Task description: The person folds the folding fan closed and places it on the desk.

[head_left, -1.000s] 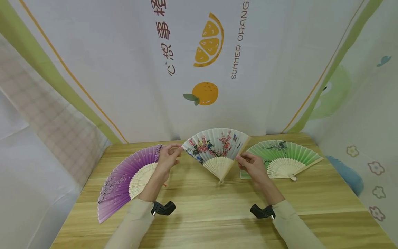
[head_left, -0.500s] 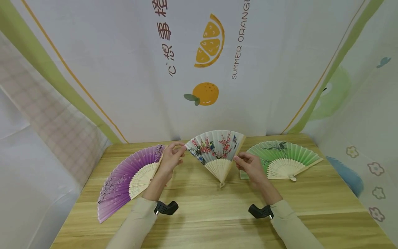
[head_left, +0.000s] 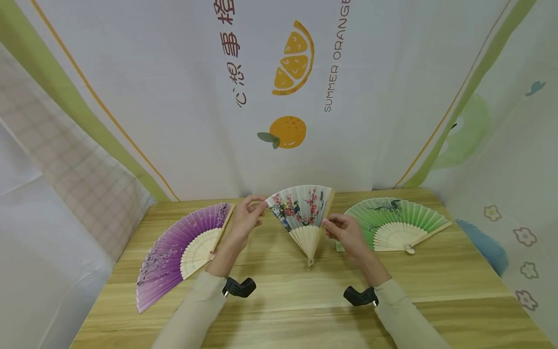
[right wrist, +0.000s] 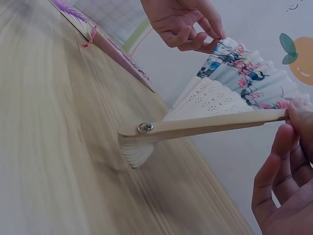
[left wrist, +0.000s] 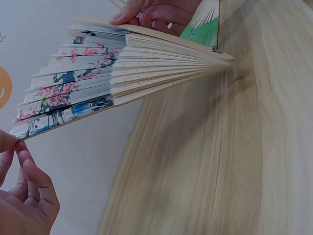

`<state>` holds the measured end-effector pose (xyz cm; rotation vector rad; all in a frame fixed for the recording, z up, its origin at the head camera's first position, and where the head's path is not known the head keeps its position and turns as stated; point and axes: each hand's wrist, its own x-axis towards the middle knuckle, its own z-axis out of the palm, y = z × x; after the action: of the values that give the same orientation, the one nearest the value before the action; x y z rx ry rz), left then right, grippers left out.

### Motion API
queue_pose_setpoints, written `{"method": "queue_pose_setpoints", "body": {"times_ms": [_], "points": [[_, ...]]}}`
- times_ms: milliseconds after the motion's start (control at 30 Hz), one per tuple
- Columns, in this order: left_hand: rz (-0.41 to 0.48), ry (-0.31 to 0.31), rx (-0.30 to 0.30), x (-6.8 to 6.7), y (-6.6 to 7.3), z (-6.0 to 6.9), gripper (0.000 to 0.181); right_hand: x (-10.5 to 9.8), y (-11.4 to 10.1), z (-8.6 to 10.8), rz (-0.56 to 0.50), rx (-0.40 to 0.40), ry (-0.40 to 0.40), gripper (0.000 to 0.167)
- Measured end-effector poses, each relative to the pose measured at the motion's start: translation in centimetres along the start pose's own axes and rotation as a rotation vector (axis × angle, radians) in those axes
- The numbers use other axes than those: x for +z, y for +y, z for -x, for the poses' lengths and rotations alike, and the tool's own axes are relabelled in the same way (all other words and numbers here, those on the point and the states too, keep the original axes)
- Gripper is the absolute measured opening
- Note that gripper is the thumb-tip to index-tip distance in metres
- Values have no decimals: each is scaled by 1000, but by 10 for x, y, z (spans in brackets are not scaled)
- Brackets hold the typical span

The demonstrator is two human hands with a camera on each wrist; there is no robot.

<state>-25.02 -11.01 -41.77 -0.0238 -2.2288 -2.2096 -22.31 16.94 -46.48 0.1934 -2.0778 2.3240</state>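
A white folding fan point(head_left: 301, 208) with pink blossoms and pale ribs is held up, partly spread, between both hands. My left hand point(head_left: 245, 220) pinches the upper tip of its left edge between thumb and finger. On the opposite side, my right hand point(head_left: 348, 233) pinches the right outer rib about midway along. The pivot end points down toward the table, and a metal ring shows at the rivet point(right wrist: 145, 128) in the right wrist view. Beside the left hand lies a spread purple fan point(head_left: 174, 252). A spread green fan point(head_left: 403, 218) lies behind and right of the right hand.
All this is over a wooden table point(head_left: 287, 310). A white cloth backdrop point(head_left: 362, 145) with printed oranges hangs along its far edge. Dark wrist-mounted devices point(head_left: 240, 287) show at both sleeves.
Both hands have come closer together. The white fan has narrowed from a wide spread to a smaller one, and its pivot end sits slightly lower. The purple and green fans stay put.
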Motion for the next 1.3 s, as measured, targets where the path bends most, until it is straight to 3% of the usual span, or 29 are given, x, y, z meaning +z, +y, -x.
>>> {"method": "queue_pose_setpoints", "body": {"times_ms": [467, 1000, 1300], "points": [[-2, -5, 26, 14, 4, -5, 17, 9, 3, -2, -2, 28, -9, 11], [7, -20, 46, 27, 4, -9, 13, 18, 3, -1, 19, 18, -33, 14], [-3, -56, 44, 32, 5, -11, 20, 21, 6, -2, 21, 0, -55, 13]]}}
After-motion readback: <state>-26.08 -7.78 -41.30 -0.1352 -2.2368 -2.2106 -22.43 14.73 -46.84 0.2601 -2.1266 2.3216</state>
